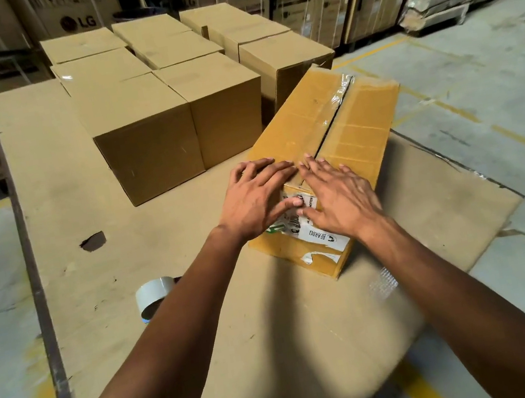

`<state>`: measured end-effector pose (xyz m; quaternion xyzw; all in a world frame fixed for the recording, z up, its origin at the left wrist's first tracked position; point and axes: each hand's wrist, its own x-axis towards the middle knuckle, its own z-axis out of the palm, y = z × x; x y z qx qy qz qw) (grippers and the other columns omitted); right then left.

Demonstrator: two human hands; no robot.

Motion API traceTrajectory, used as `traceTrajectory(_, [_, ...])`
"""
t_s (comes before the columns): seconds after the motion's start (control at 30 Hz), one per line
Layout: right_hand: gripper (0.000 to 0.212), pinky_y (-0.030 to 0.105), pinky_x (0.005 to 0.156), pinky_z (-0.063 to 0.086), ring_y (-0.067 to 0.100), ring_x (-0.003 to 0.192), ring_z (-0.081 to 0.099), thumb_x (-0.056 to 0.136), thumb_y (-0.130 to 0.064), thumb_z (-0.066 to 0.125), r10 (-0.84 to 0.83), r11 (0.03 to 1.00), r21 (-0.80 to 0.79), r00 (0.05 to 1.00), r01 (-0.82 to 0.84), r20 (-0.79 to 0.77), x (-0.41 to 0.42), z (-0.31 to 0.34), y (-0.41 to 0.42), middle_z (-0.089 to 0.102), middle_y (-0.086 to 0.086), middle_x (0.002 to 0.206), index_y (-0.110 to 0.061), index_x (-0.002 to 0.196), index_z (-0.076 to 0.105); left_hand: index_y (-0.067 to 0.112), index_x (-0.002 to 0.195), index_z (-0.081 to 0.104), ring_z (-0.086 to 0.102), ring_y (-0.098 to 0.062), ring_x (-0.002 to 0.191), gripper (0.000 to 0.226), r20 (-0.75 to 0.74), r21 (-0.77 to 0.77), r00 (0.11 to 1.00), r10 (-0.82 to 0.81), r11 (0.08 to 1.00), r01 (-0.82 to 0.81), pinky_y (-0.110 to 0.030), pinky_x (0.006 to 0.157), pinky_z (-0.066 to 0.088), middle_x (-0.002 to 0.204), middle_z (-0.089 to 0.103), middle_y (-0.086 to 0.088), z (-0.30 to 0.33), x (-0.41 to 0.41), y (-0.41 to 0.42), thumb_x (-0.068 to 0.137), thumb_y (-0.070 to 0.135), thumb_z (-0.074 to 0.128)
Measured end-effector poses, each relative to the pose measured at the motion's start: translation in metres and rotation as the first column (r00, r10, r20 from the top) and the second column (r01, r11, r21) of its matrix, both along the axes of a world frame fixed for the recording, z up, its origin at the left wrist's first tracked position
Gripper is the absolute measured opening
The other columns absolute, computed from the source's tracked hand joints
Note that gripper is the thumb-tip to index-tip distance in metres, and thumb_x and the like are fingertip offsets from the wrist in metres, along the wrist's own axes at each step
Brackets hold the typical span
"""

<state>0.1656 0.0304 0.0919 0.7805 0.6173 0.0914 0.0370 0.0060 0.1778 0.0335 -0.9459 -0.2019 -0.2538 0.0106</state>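
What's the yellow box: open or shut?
Shut. The box flaps lie flat, clear tape on the seam; left hand and right hand press it.

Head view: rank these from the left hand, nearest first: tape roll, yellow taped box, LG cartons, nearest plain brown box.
1. yellow taped box: directly under the left hand, which touches it.
2. nearest plain brown box: just ahead and left of the fingers.
3. tape roll: lower left, back toward the person.
4. LG cartons: stacked along the far back.

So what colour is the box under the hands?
The box is yellow-brown, with shiny clear tape; head view shows it best.
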Motion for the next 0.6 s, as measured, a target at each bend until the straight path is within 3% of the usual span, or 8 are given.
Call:
traceTrajectory(0.2, [0.098, 0.05, 0.129, 0.022, 0.024, 0.163, 0.016, 0.096, -0.064, 0.057, 0.002, 1.0, -0.024, 1.0, -0.002, -0.008, 0.0, -0.002, 0.002, 0.004, 0.001, 0.178, -0.018, 0.169, 0.011, 0.038, 0.162, 0.047, 0.045, -0.022, 0.152, 0.072, -0.056, 0.018, 0.998, 0.012, 1.0, -0.011, -0.046, 0.114, 0.034, 0.169, 0.047, 0.014, 0.003, 0.0, 0.002, 0.102, 0.078, 0.044])
traceTrajectory(0.37, [0.107, 0.048, 0.131, 0.015, 0.023, 0.164, 0.008, 0.093, -0.06, 0.065, 0.008, 0.999, -0.041, 1.0, -0.009, -0.029, 0.0, -0.004, 0.001, -0.002, 0.002, 0.178, -0.017, 0.169, 0.003, 0.034, 0.169, 0.031, 0.035, -0.026, 0.159, 0.093, -0.149, 0.015, 0.989, -0.009, 1.0, 0.011, -0.048, 0.117, 0.03, 0.177, 0.032, 0.008, 0.01, -0.007, 0.0, 0.092, 0.07, 0.07])
traceTrajectory(0.5, [0.102, 0.047, 0.132, 0.012, 0.023, 0.164, 0.005, 0.097, -0.058, 0.061, 0.006, 0.999, -0.042, 0.997, -0.009, -0.073, -0.004, -0.003, 0.002, -0.003, 0.004, 0.178, -0.016, 0.169, 0.002, 0.035, 0.17, 0.027, 0.031, -0.024, 0.162, 0.095, -0.192, 0.027, 0.981, 0.006, 1.0, 0.0, -0.049, 0.122, 0.028, 0.177, 0.032, 0.008, 0.015, -0.009, 0.002, 0.092, 0.051, 0.079])
traceTrajectory(0.6, [0.094, 0.047, 0.133, 0.012, 0.023, 0.164, 0.008, 0.101, -0.055, 0.057, 0.021, 1.0, -0.017, 0.989, -0.024, -0.149, -0.021, -0.001, 0.011, 0.003, 0.007, 0.178, -0.013, 0.168, 0.006, 0.04, 0.169, 0.027, 0.027, -0.024, 0.164, 0.094, -0.236, 0.025, 0.971, 0.044, 0.999, -0.039, -0.052, 0.127, 0.024, 0.178, 0.029, 0.009, 0.02, -0.016, 0.013, 0.092, 0.048, 0.08])
